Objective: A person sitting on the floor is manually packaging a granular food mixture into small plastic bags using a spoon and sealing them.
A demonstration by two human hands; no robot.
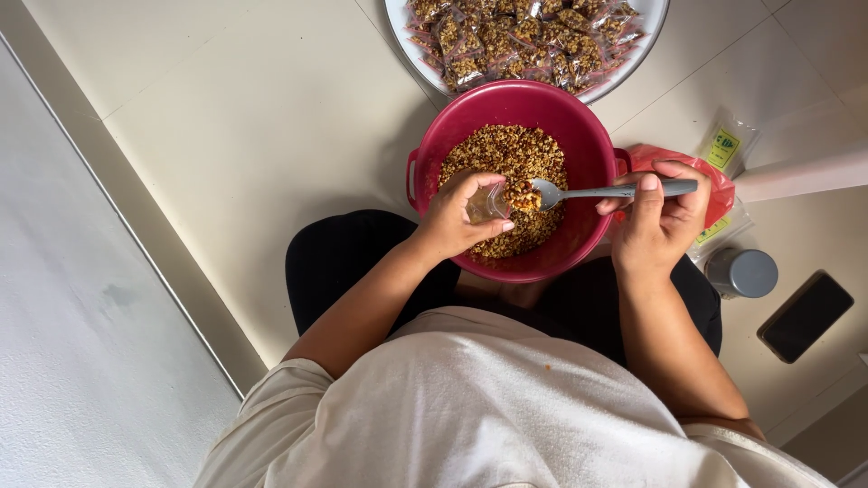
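The far tray of filled packets [644, 36] runs off the top edge. The left hand [457, 217] covers most of the small clear bag [486, 204]. On the right, the red plastic bag [714, 185] sits half behind the right hand [658, 221].

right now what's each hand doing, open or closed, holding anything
Left hand: closed on a small clear bag over the red bowl.
Right hand: closed on a metal spoon, its tip at the bag's mouth.

Left hand [457, 215] cupped, right hand [658, 217] pinching
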